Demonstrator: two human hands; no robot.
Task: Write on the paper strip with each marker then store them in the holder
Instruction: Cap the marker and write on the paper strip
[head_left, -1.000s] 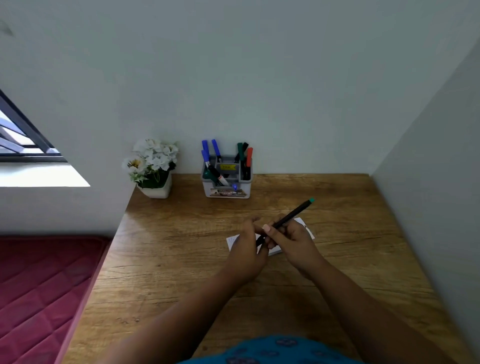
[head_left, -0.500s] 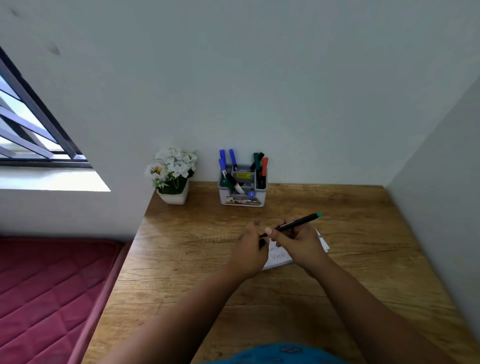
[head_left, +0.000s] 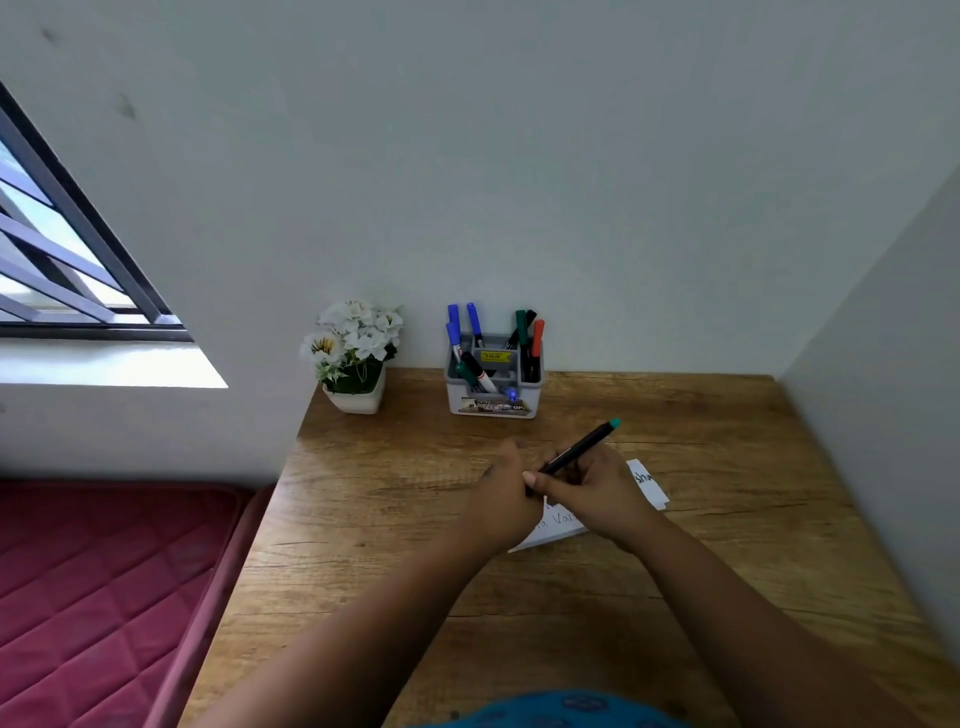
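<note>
Head view: both hands meet over the paper strip (head_left: 649, 486) on the desk (head_left: 727, 441).
Right hand (head_left: 597, 493): fingers curled round a black marker (head_left: 576, 453), teal end raised.
Left hand (head_left: 506, 496): curled at the marker's lower end.
Holder (head_left: 493, 408): by the wall, markers inside.

The table (head_left: 363, 519) fills the corner between the back wall and the wall on the right. At its far edge, against the back wall, the holder (head_left: 493, 382) stands with markers (head_left: 522, 327) upright in it, and the flower pot (head_left: 356, 395) sits just left of it, at the table's far left corner. Nearer the person, the paper strip (head_left: 647, 483) lies on the table, right of centre. The left hand (head_left: 506, 493) and right hand (head_left: 597, 491) meet above the strip, together on a pen (head_left: 582, 449) whose far end points toward the back right. A bed (head_left: 104, 582) lies left of the table, below the window (head_left: 57, 244).
</note>
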